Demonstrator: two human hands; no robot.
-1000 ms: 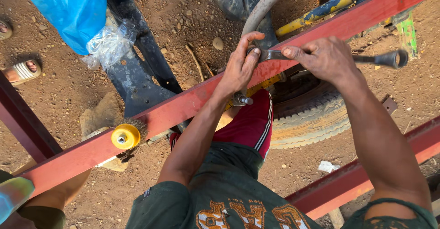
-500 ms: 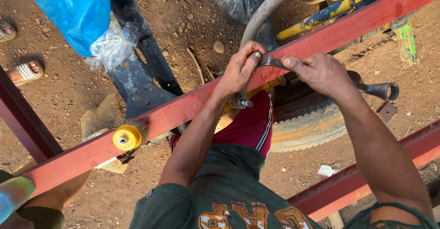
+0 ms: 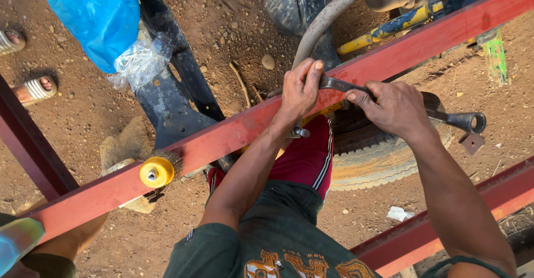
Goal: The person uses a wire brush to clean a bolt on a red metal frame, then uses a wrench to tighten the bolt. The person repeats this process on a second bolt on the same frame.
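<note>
My left hand (image 3: 299,92) is curled over the top edge of a red steel beam (image 3: 233,133) that runs diagonally across the view, its thumb resting on the head end of a dark metal wrench (image 3: 445,117). My right hand (image 3: 396,108) is closed around the wrench's shaft; the ring end sticks out to the right. A small bolt or nut (image 3: 300,132) shows under the beam just below my left hand.
A yellow-hubbed wire brush wheel (image 3: 157,171) rests on the beam at left. A blue plastic bag (image 3: 94,16) hangs at upper left. A tyre (image 3: 378,155), a grey hose (image 3: 328,22), a second red beam (image 3: 445,222) and someone's sandalled feet (image 3: 33,89) lie around on red dirt.
The wrench has swung clockwise in my right hand, its ring end dropping lower to the right. My left hand has stayed on the beam.
</note>
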